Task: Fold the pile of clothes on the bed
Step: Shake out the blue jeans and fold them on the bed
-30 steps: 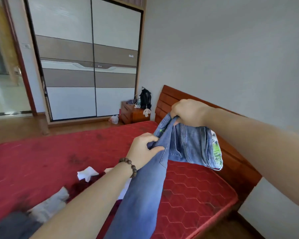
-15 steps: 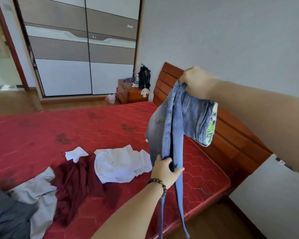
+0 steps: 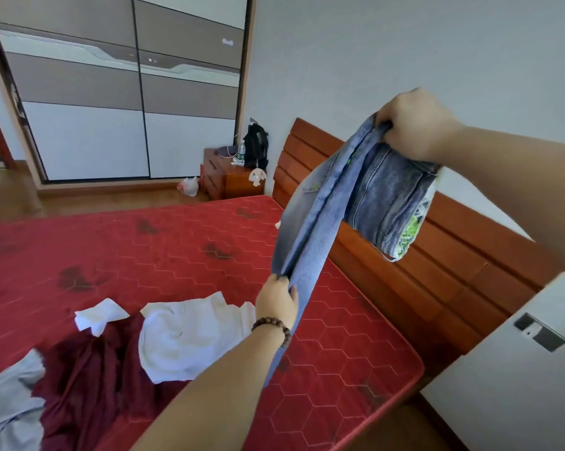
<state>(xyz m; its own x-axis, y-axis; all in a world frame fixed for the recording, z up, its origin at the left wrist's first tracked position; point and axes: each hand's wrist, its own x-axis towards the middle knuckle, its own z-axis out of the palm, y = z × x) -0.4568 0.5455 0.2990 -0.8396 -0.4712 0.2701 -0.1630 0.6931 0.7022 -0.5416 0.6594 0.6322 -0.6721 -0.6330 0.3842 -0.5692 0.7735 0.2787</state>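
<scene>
Both hands now stretch the jeans [image 3: 320, 219] taut above the bed [image 3: 183, 255]: right hand [image 3: 414, 125] gripping the waistband, left hand [image 3: 276, 301] slid down, pinching the legs; folding can begin.

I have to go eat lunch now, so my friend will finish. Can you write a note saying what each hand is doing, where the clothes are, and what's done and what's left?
Right hand: raised, grips the top of the jeans.
Left hand: lower down, pinches the jeans' hanging legs together.
The jeans hang in the air above the red bed, doubled lengthwise, not laid down yet.
On the bed, unfolded: a white garment, a dark red garment, a grey garment, and a small white piece.
Done: no folded piece in view.
Left: finish folding the jeans, then fold the rest.
</scene>
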